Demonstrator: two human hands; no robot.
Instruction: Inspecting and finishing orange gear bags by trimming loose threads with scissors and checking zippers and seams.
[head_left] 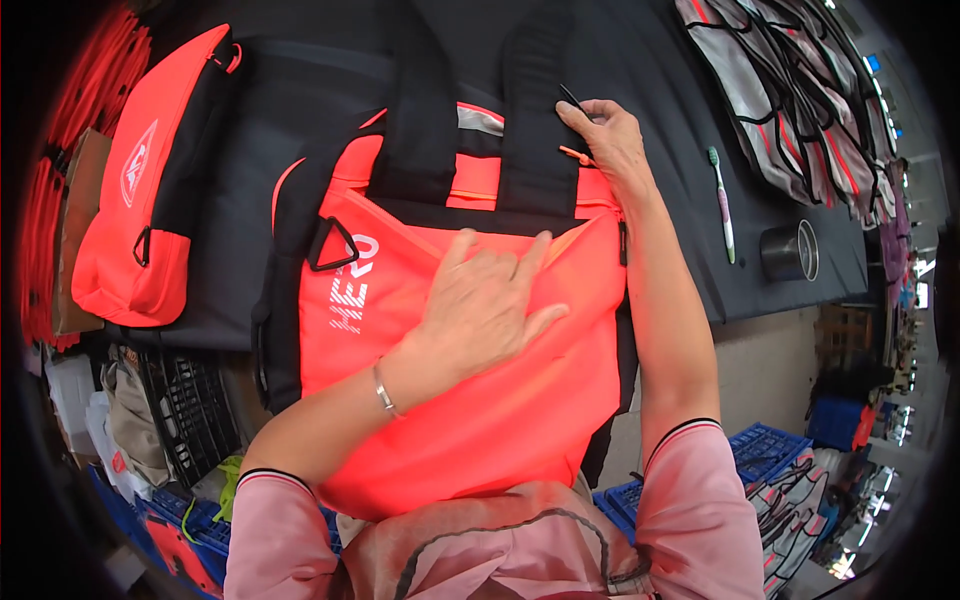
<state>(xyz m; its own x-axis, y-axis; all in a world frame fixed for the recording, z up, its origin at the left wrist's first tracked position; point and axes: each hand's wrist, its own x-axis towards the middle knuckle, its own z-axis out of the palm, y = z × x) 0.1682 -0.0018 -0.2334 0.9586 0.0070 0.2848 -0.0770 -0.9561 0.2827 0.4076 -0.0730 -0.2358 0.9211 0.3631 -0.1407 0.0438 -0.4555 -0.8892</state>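
A bright coral-orange and black bag lies in front of me, white printing on its front panel. Two wide black straps run up from it over the table. My left hand rests on the front panel, fingers spread, fingertips at the edge of the slack upper opening. Beside the right strap, my right hand pinches a thin black piece; its kind cannot be made out. Just below those fingers sticks out an orange zipper pull. A black triangular ring hangs on the bag's left side.
Another orange and black bag lies at the left, by stacked orange pieces. On the black-covered table are a toothbrush, a metal cup and grey pieces with black edging. Blue crates stand below.
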